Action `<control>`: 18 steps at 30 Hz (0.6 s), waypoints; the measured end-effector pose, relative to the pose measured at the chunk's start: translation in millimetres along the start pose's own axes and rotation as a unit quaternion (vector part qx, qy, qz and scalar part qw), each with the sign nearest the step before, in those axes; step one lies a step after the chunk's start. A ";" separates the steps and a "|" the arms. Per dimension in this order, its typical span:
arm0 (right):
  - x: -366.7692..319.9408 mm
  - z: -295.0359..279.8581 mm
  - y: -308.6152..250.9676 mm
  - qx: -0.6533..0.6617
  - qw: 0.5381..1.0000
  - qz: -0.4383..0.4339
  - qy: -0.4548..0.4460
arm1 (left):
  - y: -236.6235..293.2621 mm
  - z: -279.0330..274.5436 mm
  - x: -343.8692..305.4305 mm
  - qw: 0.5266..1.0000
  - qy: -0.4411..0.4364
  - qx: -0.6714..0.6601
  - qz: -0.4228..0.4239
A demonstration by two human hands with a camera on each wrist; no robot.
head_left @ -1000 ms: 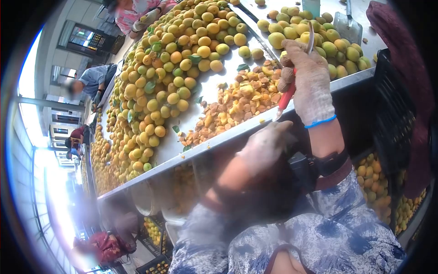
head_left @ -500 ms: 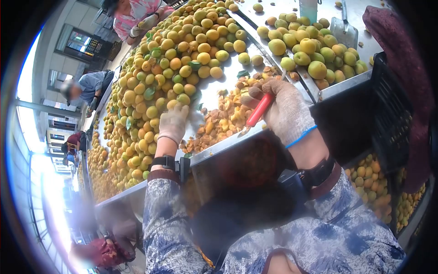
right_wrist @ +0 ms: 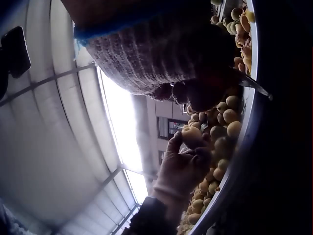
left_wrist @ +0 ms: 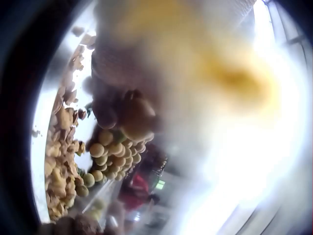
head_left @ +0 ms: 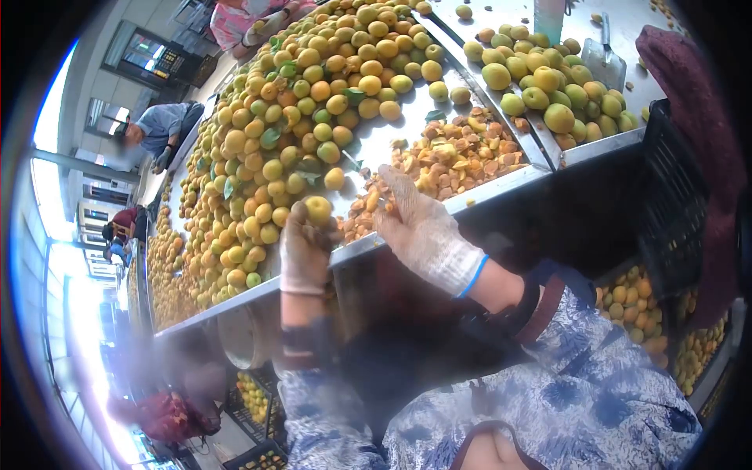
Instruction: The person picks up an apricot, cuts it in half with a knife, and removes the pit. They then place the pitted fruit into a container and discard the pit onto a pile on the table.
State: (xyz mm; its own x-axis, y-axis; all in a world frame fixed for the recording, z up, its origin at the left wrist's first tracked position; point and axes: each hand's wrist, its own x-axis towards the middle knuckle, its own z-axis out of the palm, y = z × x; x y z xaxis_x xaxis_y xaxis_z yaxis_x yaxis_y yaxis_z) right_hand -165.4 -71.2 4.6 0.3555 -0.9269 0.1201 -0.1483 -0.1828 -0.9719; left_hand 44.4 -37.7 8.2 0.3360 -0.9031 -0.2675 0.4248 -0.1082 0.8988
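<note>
My gloved left hand (head_left: 304, 254) pinches a yellow apricot (head_left: 317, 210) between thumb and fingers at the table's front edge. In the right wrist view the same apricot (right_wrist: 192, 136) shows in the fingertips. My right hand (head_left: 423, 231), in a knit glove with a blue cuff, is just right of it, curled round a knife. Most of the knife is hidden by the glove in the head view; its metal blade (right_wrist: 257, 87) sticks out in the right wrist view. Cut apricot pieces (head_left: 462, 157) lie in a heap beyond the right hand.
A large heap of whole apricots (head_left: 258, 180) covers the left of the metal table (head_left: 392, 141). More greenish ones (head_left: 548, 86) lie at the back right near a scoop (head_left: 605, 63). A black crate (head_left: 677, 196) and a maroon cloth (head_left: 697, 117) are at the right. Other people work along the table.
The left hand reached into the heap and came back toward me with an apricot. The right hand moved left and nearer the left hand, keeping the red-handled knife.
</note>
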 end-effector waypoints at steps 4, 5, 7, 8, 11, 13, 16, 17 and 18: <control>-22.1 10.7 -7.1 -0.015 0.996 -0.087 -0.017 | -26.8 22.8 -45.7 0.983 0.006 -0.181 -0.029; -26.7 12.2 -7.6 -0.016 0.996 -0.080 -0.035 | -32.0 28.9 -48.7 0.985 0.022 -0.168 -0.023; -32.2 14.0 -7.6 -0.010 0.995 -0.071 -0.065 | -45.1 26.7 -46.6 0.986 0.034 -0.163 -0.020; -33.0 13.7 -8.0 -0.017 0.995 -0.071 -0.066 | -52.4 22.4 -42.7 0.991 0.016 -0.135 -0.012; -31.5 13.5 -9.6 -0.069 0.993 -0.048 -0.081 | -62.3 24.4 -40.5 0.997 -0.006 -0.078 0.011; -27.0 15.4 -8.5 -0.076 0.992 -0.043 -0.090 | -53.5 38.0 -47.6 0.999 -0.023 -0.016 0.028; -23.6 19.0 -11.4 -0.085 0.991 -0.035 -0.101 | -53.3 38.8 -43.3 0.996 -0.010 0.058 0.071; -22.4 20.4 -11.6 -0.088 0.991 -0.034 -0.098 | -53.1 29.8 -38.6 0.974 -0.011 0.181 0.135; -21.3 22.7 -9.4 -0.090 0.990 -0.034 -0.103 | -55.6 25.2 -38.0 0.975 -0.007 0.177 0.135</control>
State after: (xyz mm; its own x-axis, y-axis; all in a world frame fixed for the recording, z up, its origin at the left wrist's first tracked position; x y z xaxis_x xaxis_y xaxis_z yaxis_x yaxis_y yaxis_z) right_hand -150.6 -42.3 6.6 0.5485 -0.8274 0.1210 -0.2737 -0.3144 -0.9090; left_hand -13.2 -7.8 -22.9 0.3833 -0.9236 -0.0030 0.0045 -0.0013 1.0000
